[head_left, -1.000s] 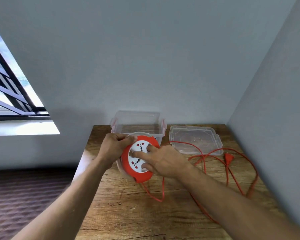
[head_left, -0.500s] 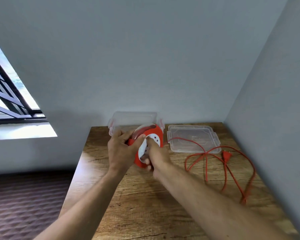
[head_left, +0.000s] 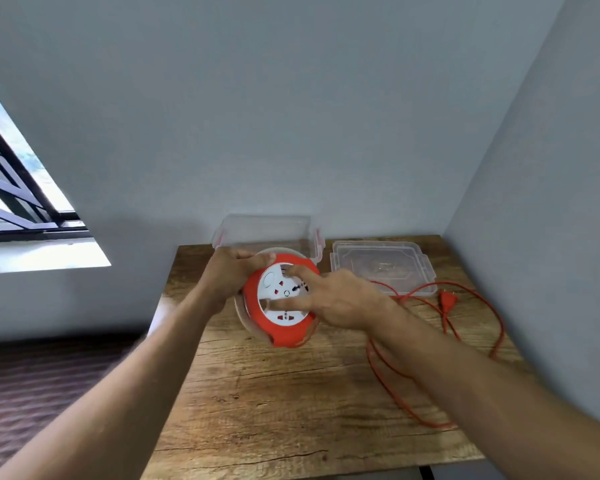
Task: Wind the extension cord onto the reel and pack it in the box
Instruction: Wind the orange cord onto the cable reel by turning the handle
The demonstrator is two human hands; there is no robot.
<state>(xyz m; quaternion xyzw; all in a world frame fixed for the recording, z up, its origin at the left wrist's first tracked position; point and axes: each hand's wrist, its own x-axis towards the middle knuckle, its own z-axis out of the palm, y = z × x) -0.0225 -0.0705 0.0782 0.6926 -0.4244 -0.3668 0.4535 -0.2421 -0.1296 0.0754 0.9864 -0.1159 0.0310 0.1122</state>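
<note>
The orange reel [head_left: 280, 329] with a white socket face is held above the wooden table [head_left: 291, 403], its face turned toward me. My left hand [head_left: 231, 275] grips its upper left rim. My right hand [head_left: 329, 296] lies across the white face with fingers spread and pressed on it. The orange cord [head_left: 395, 389] trails loose from the reel over the right side of the table, ending in a plug [head_left: 447, 301]. A clear plastic box [head_left: 267, 233] stands open just behind the reel.
The clear lid [head_left: 381, 265] lies flat to the right of the box. Grey walls close the table at the back and right. The table's left edge drops to a dark floor; a window is at far left.
The reel has turned from edge-on to face toward me and has come a little lower and nearer. My right hand's fingers have spread across the socket face. The loose cord has shifted on the table.
</note>
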